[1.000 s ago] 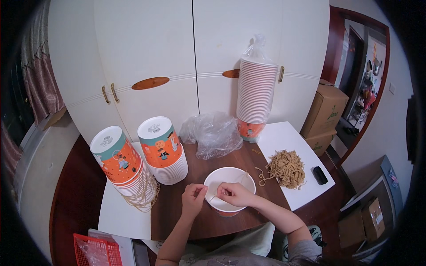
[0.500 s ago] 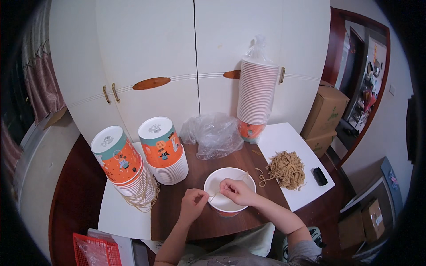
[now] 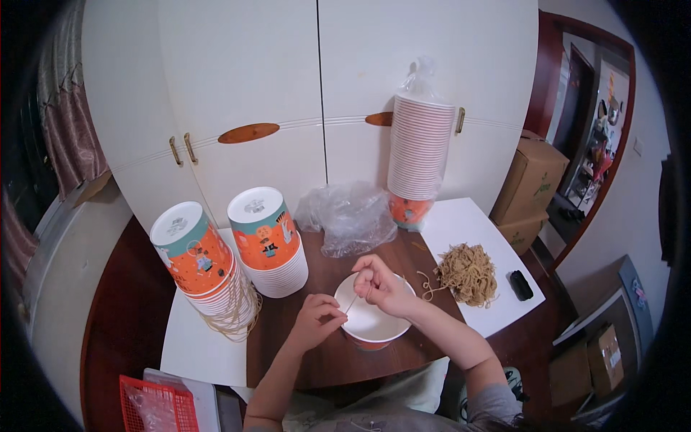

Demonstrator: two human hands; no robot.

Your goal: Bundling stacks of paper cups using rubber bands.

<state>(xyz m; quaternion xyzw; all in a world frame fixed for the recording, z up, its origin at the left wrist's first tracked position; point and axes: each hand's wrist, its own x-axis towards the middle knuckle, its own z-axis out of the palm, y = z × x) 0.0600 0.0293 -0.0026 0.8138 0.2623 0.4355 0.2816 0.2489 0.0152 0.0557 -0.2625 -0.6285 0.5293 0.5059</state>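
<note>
Over an open white paper bucket (image 3: pixel 372 327) on the brown part of the table, both my hands work on a thin tan string (image 3: pixel 351 304). My left hand (image 3: pixel 317 322) pinches one part of it at the bucket's left rim. Higher up and to the right, my right hand (image 3: pixel 381 289) has its fingers curled round another part, and the string runs taut between them. To the right lies a tangled heap of tan string (image 3: pixel 468 277), with one loose end trailing toward the bucket.
Two upside-down stacks of orange and green buckets (image 3: pixel 193 252) (image 3: pixel 268 241) stand at the left; tan strings drape the nearer one. Behind are a crumpled clear plastic bag (image 3: pixel 349 219) and a tall wrapped stack of buckets (image 3: pixel 422 147). A small black object (image 3: pixel 520 286) lies at the right.
My right hand has risen and turned, drawing the string up away from the left hand. My left hand has moved slightly right, still pinching.
</note>
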